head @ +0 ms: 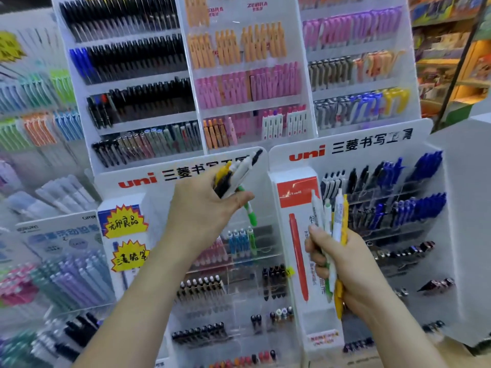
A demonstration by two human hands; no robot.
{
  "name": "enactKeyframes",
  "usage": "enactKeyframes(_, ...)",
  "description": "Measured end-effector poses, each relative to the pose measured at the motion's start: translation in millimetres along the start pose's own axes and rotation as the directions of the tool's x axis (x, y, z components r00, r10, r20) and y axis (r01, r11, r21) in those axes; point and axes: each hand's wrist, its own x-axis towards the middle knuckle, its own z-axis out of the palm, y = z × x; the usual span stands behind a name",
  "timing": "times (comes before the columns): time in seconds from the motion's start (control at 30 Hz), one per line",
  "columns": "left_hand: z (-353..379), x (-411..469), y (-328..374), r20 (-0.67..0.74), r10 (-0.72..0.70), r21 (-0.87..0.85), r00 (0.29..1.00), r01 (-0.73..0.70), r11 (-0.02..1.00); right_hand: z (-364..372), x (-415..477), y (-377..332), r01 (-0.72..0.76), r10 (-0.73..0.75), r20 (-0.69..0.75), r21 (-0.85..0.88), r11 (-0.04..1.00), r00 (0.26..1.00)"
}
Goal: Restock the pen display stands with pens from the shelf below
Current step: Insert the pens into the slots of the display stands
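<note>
head view: left hand (202,211) grips mixed pens (240,170); right hand (348,266) grips pen bundle (338,221).

My left hand (202,211) wraps the lower ends of its pen bunch (239,171), just left of the red pen card (297,195), so I cannot count them. My right hand (342,261), just right of that card, covers the middle of its pen bundle (337,216). The card's small print is unreadable. Far left of the card the racks (34,102) blur. Above it, the top edge cuts off the Zebra stand (236,14).
</note>
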Motion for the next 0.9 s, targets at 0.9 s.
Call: enactKeyframes(0.9,47.6,8.3,-19.5,0.455,-0.263,0.346,0.851,0.103,0.932,5.5,9.7,13.7,-0.183,0.166,0.108,0.172,0.968,0.98)
